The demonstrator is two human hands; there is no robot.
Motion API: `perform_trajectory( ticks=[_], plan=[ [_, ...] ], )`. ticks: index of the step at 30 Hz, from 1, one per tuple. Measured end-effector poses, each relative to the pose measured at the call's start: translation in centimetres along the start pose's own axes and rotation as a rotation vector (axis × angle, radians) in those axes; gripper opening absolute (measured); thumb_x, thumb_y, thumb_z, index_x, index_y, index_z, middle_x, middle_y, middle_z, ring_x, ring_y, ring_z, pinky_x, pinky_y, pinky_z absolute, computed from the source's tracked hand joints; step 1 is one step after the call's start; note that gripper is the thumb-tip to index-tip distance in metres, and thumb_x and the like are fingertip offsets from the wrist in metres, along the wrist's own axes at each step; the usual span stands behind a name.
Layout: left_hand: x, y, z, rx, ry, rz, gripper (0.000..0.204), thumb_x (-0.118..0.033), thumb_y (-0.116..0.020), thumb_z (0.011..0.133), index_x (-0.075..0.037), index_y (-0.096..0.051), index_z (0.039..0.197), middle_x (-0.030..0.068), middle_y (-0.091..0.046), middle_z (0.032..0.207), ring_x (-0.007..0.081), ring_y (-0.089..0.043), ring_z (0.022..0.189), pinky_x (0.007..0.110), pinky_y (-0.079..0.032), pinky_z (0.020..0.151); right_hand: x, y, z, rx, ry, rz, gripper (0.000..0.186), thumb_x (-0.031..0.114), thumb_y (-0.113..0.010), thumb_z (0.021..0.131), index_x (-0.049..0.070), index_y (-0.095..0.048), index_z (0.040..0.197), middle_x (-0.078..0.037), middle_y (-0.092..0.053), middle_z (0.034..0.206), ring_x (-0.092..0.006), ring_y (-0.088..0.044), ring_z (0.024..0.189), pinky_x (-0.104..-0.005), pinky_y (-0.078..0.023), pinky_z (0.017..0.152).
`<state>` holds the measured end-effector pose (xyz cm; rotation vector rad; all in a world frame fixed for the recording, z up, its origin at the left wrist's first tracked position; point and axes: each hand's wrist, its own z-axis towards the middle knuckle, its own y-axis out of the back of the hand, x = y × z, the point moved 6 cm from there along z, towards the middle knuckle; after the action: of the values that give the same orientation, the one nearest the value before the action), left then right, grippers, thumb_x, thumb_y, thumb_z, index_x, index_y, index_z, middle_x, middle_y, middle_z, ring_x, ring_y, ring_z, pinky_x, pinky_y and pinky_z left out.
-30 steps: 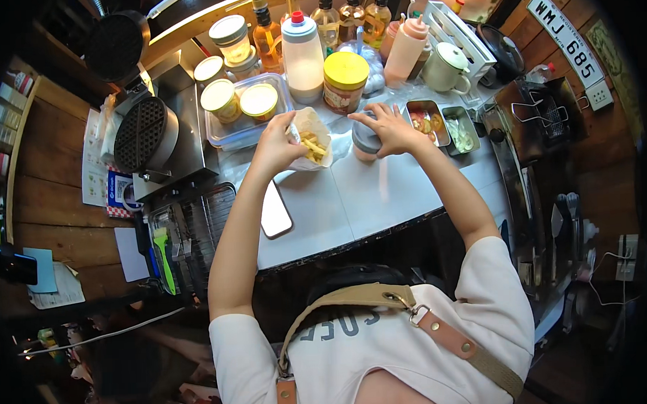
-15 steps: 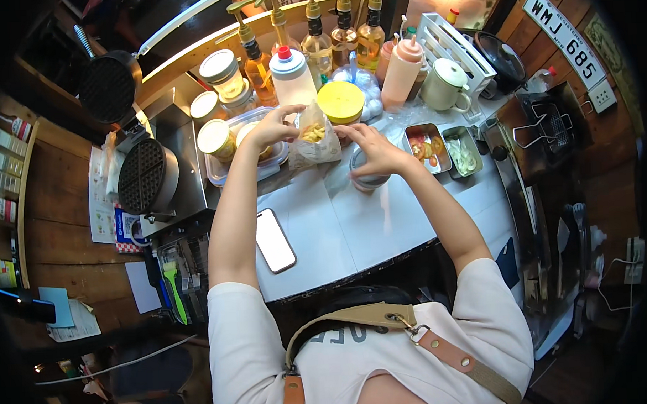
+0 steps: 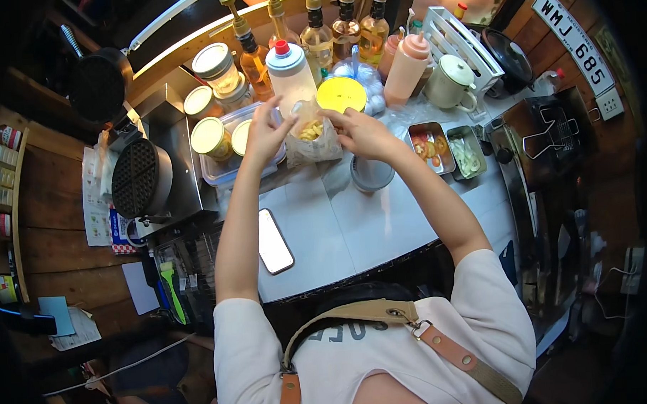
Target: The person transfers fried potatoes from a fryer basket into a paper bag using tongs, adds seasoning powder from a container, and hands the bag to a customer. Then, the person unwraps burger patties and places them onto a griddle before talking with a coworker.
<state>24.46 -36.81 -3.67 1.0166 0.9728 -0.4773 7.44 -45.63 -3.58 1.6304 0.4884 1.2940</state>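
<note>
A translucent plastic bag (image 3: 315,152) of yellow, chip-like pieces (image 3: 311,130) stands upright on the counter, its mouth open toward me. At the bag's left rim is my left hand (image 3: 265,136), its thumb and fingers closed on the edge. My right hand (image 3: 367,136) pinches the right rim with fingertips bent together. Just below the right wrist stands a round, clear container (image 3: 371,175), partly covered by that hand. A yellow-lidded jar (image 3: 341,94) is right behind the bag, beside a white squeeze bottle with a red tip (image 3: 289,73).
A phone with a bright screen (image 3: 276,241) lies on the white counter (image 3: 339,230). Metal trays of sliced tomatoes (image 3: 430,150) and pale sliced vegetables (image 3: 466,154) are at right. Lidded jars (image 3: 211,138) and a waffle iron (image 3: 142,178) stand left; pump bottles (image 3: 318,42) line the back.
My right hand has moved from above the round container to the bag's right rim. The left hand has shifted slightly at the left rim, and the bag's mouth stands taller.
</note>
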Motion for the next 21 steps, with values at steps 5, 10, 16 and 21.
perform_trajectory(
  ticks=[5, 10, 16, 21],
  plan=[
    [0.6, -5.1, -11.3, -0.238, 0.042, -0.145, 0.050, -0.008, -0.067, 0.063, -0.003, -0.048, 0.109, 0.0082, -0.049, 0.101, 0.0135, -0.049, 0.074, 0.024, -0.044, 0.055, -0.2, 0.4, -6.1, -0.008, -0.177, -0.238, 0.067, 0.031, -0.062, 0.069, 0.022, -0.032, 0.129, -0.020, -0.045, 0.105, -0.0375, -0.049, 0.096, -0.0433, -0.047, 0.074],
    [0.8, -15.8, -13.8, -0.071, -0.063, 0.069, 0.090, -0.026, -0.079, 0.054, -0.002, -0.031, 0.125, 0.0154, -0.044, 0.115, 0.0313, -0.044, 0.106, 0.041, -0.040, 0.088, -0.7, -2.1, -6.6, 0.218, -0.265, -0.399, 0.082, 0.042, -0.069, 0.062, 0.011, -0.032, 0.128, -0.026, -0.038, 0.114, -0.0429, -0.047, 0.096, -0.0452, -0.047, 0.075],
    [-1.6, -14.7, -11.9, -0.057, -0.248, 0.102, 0.089, -0.034, -0.080, 0.047, 0.001, -0.038, 0.116, 0.0175, -0.050, 0.109, 0.0336, -0.050, 0.099, 0.039, -0.042, 0.086, 0.7, 0.1, -9.3, 0.159, -0.156, 0.022, 0.079, 0.036, -0.072, 0.061, 0.008, -0.036, 0.125, -0.022, -0.040, 0.109, -0.0389, -0.047, 0.096, -0.0408, -0.042, 0.082],
    [-3.3, -12.9, -13.6, 0.352, -0.243, -0.094, 0.071, -0.026, -0.080, 0.042, -0.005, -0.054, 0.105, 0.0125, -0.055, 0.106, 0.0285, -0.055, 0.096, 0.037, -0.045, 0.082, 6.3, 2.2, -10.8, 0.471, 0.434, -0.107, 0.068, 0.017, -0.073, 0.052, 0.026, -0.047, 0.114, -0.016, -0.037, 0.116, -0.0380, -0.040, 0.102, -0.0424, -0.042, 0.083]
  ],
)
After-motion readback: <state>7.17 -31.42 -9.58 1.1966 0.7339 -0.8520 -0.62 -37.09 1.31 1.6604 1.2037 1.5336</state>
